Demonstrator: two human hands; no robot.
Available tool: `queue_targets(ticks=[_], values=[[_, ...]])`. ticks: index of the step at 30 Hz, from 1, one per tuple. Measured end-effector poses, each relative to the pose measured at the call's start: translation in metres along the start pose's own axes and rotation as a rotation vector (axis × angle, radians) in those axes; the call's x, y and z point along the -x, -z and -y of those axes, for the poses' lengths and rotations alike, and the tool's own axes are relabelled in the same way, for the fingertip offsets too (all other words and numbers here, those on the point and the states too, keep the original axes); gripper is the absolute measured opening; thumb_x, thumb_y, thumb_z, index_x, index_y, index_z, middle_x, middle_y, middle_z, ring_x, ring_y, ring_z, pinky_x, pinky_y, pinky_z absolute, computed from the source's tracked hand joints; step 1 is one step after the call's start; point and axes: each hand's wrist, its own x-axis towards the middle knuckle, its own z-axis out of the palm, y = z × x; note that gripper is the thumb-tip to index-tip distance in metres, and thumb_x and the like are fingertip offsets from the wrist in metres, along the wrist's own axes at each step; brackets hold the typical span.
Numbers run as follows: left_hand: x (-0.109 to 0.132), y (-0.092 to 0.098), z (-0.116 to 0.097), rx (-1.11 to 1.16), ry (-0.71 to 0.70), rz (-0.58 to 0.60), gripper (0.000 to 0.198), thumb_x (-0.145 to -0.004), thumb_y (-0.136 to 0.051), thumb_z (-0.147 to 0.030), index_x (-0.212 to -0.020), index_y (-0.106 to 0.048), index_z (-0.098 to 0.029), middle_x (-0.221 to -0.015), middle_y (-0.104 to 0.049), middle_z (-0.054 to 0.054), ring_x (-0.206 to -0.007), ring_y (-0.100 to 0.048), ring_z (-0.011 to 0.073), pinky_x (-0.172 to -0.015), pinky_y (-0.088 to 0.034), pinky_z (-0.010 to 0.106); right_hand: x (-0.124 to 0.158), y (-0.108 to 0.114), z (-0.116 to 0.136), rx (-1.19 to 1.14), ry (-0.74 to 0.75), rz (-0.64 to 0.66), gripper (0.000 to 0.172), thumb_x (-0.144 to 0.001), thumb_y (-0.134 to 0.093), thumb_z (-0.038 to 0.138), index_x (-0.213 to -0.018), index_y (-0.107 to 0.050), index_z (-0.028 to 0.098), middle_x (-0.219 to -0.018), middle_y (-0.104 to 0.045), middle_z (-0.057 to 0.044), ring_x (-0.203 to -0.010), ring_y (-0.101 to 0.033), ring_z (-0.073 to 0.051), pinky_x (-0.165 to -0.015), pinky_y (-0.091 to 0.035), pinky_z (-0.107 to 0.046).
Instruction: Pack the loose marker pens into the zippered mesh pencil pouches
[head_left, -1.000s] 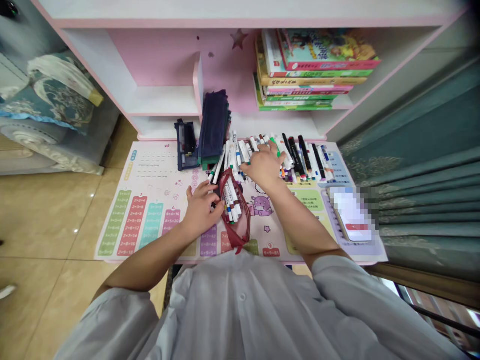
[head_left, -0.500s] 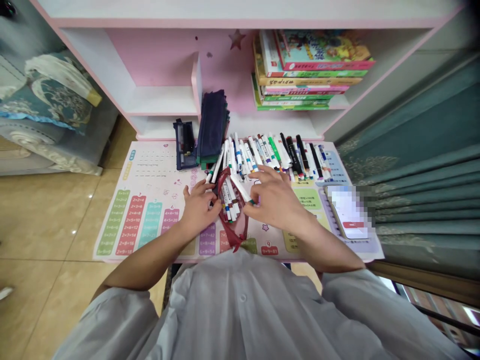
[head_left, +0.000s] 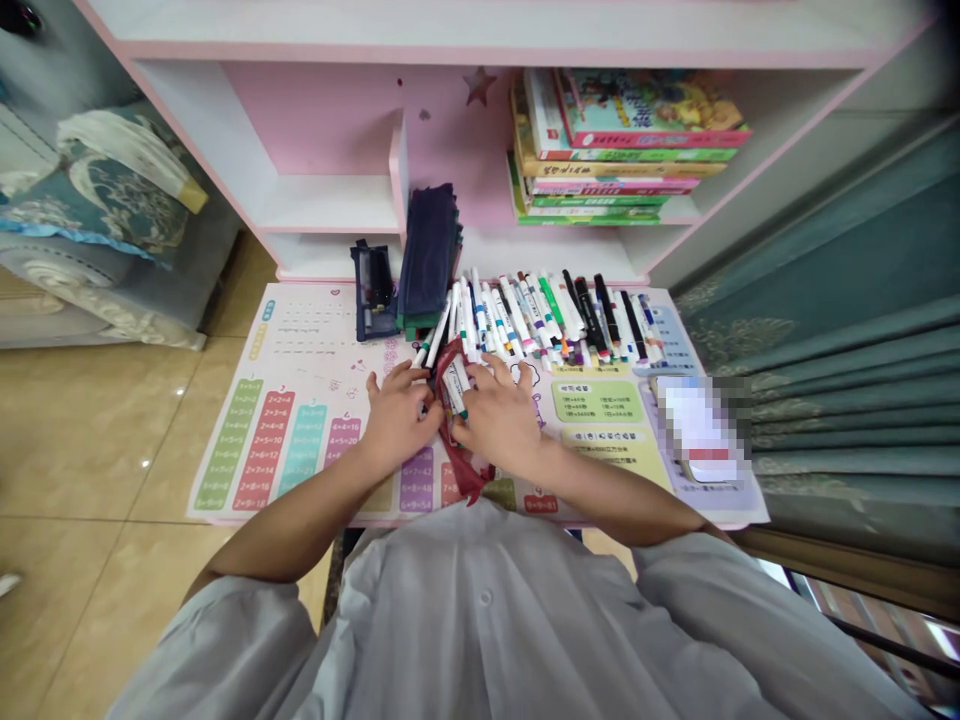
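A dark red pencil pouch (head_left: 472, 478) lies unzipped at the front middle of the desk, with white markers inside it. My left hand (head_left: 400, 418) is at the pouch's left side, thumb and fingers closed on its edge. Over the opening, my right hand (head_left: 502, 412) is closed on a white marker (head_left: 455, 386), whose green end points down into the pouch. The right fingers cover part of the pouch and its contents. Behind both hands, a wide row of loose markers (head_left: 517, 315), mostly white with some black ones, lies across the desk.
Left of the markers stand a stack of dark blue pouches (head_left: 427, 255) and a small navy case (head_left: 373, 290) with pens. Books (head_left: 615, 165) are piled on the shelf. A phone (head_left: 694, 425) lies at the desk's right, beside a teal curtain (head_left: 817, 350).
My right hand has moved left with the white marker, from beside the pouch to over its opening. The left hand stays at the pouch's edge.
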Motion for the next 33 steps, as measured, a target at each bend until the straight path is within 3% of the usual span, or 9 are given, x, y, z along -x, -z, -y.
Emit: queue_targets(ticks=[7,12,17,27,33], values=[[-0.001,-0.001,-0.001,0.007,0.003,0.001,0.015,-0.080,-0.055,-0.026,-0.067,-0.061,-0.022,-0.124,-0.068,0.006,-0.133,-0.047,0.0319,-0.109,-0.021,0.069,-0.012,-0.003,-0.012,-0.075,0.012,0.007,0.023,-0.085,-0.060,0.034,-0.086,-0.077,0.019,-0.132,-0.062,-0.014,-0.133,-0.040,-0.037,-0.105,-0.030,-0.062],[-0.001,0.001,-0.003,0.015,0.020,0.009,0.016,-0.081,-0.055,-0.027,-0.068,-0.062,-0.022,-0.125,-0.066,0.007,-0.134,-0.047,0.0318,-0.110,-0.022,0.068,-0.046,0.001,-0.062,-0.049,-0.304,-0.241,0.020,-0.082,-0.060,0.028,-0.084,-0.075,0.016,-0.135,-0.058,-0.016,-0.134,-0.039,-0.037,-0.103,-0.034,-0.059],[-0.001,0.001,-0.002,0.014,0.022,0.029,0.016,-0.082,-0.055,-0.027,-0.068,-0.062,-0.021,-0.126,-0.066,0.007,-0.134,-0.047,0.0324,-0.109,-0.022,0.068,-0.065,-0.014,-0.099,-0.086,-0.451,-0.188,0.018,-0.075,-0.067,0.030,-0.083,-0.074,0.016,-0.137,-0.056,-0.016,-0.137,-0.035,-0.040,-0.104,-0.033,-0.061],[-0.001,-0.001,0.000,0.020,0.014,0.024,0.019,-0.083,-0.053,-0.029,-0.069,-0.062,-0.021,-0.126,-0.066,0.007,-0.134,-0.047,0.0325,-0.109,-0.021,0.067,-0.066,-0.015,-0.098,-0.038,-0.405,-0.116,0.020,-0.074,-0.064,0.029,-0.080,-0.075,0.013,-0.142,-0.051,-0.018,-0.144,-0.025,-0.042,-0.109,-0.027,-0.064],[0.000,-0.002,0.002,0.017,0.002,0.019,0.019,-0.083,-0.053,-0.029,-0.069,-0.063,-0.021,-0.126,-0.065,0.006,-0.133,-0.047,0.0326,-0.110,-0.022,0.066,-0.057,0.002,-0.091,-0.120,-0.381,-0.201,0.013,-0.069,-0.065,0.026,-0.070,-0.072,0.015,-0.140,-0.054,-0.016,-0.142,-0.030,-0.042,-0.105,-0.032,-0.063]])
